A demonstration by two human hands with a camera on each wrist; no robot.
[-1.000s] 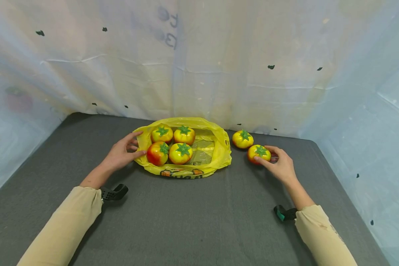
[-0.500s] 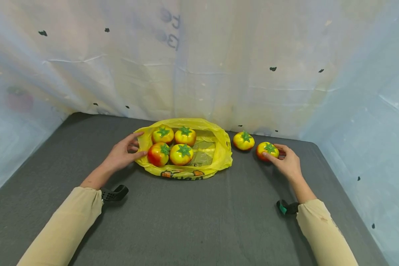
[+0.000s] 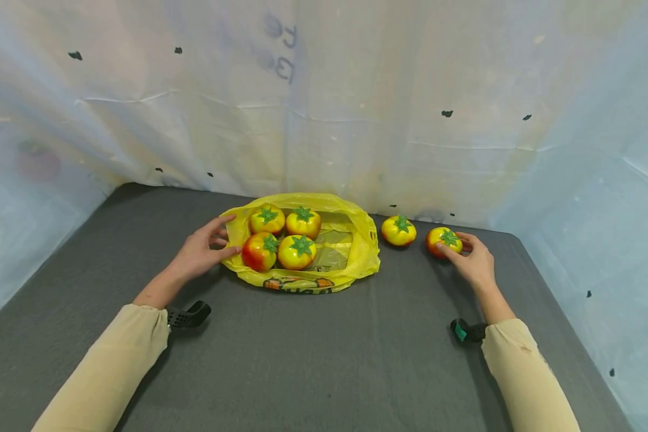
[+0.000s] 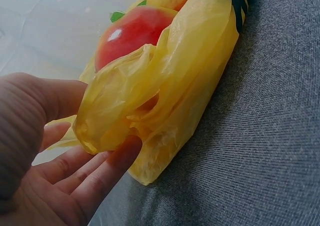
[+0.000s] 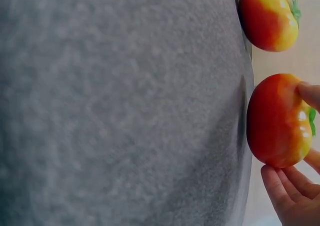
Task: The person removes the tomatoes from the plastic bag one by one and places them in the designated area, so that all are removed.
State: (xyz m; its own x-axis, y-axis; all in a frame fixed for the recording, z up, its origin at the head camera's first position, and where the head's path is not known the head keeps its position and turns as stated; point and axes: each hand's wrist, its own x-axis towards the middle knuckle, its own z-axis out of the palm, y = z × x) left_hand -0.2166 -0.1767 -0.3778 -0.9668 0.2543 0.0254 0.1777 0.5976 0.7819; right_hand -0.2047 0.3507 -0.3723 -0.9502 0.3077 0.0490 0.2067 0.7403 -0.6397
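Note:
My left hand (image 3: 198, 252) holds the left rim of a yellow plastic bag (image 3: 363, 255), thumb on one side and fingers on the other. The bag lies with its mouth spread wide. Several red-and-yellow tomatoes with green leafy tops fill its left part, one of them a redder tomato (image 3: 258, 253) close to my thumb. In the left wrist view the thin plastic (image 4: 185, 76) folds between thumb and fingers. On the right, my right hand (image 3: 477, 261) grips a tomato (image 3: 441, 242) between thumb and fingers, low over the table. Another tomato (image 3: 397, 231) sits between that one and the bag.
A dark grey table (image 3: 324, 354) lies under everything. Pale plastic sheeting (image 3: 356, 90) rises behind it and along both sides, close behind the tomatoes. Each wrist wears a black strap with a camera mount (image 3: 190, 314).
My right hand has moved right with its tomato, widening the gap to the other loose tomato. The left hand stays at the bag's rim.

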